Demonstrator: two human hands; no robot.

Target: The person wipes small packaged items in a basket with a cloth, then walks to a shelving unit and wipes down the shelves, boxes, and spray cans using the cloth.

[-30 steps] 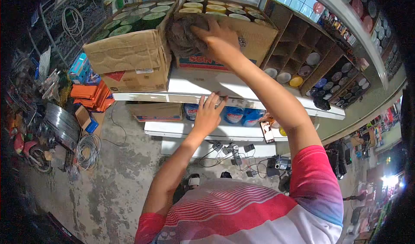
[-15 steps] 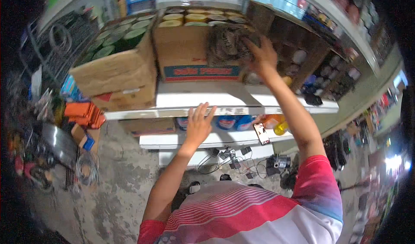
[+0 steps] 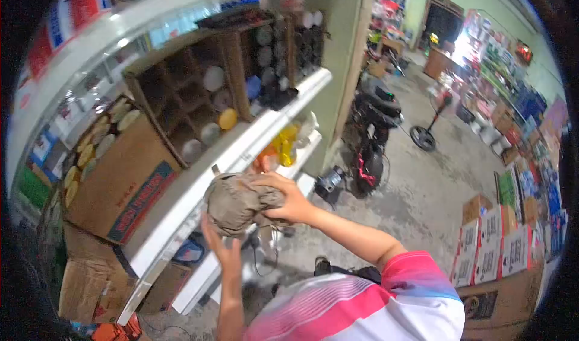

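A crumpled grey-brown cloth bundle (image 3: pixel 232 205) hangs in front of the white shelf edge; its exact kind I cannot make out. My right hand (image 3: pixel 288 201) grips it from the right, thumb and fingers closed on its folds. Below its lower left side is my left hand (image 3: pixel 224 247), fingers stretched out and apart, close against the cloth. Whether they press on it I cannot tell. Behind the bundle runs the white shelf (image 3: pixel 181 220), and bottles with yellow and orange contents (image 3: pixel 286 145) stand on the level below.
A carton of cans (image 3: pixel 123 178) and a divided carton (image 3: pixel 187 93) stand on the shelf. Another cardboard box (image 3: pixel 90 274) sits lower left. A dark motorcycle (image 3: pixel 371 136) is parked beyond the shelf end. White-and-red boxes (image 3: pixel 491 238) are stacked at right.
The view has turned right. My right hand has brought the bundle from the front of the can carton out before the shelf edge. My left hand has left the shelf edge and come to the bundle.
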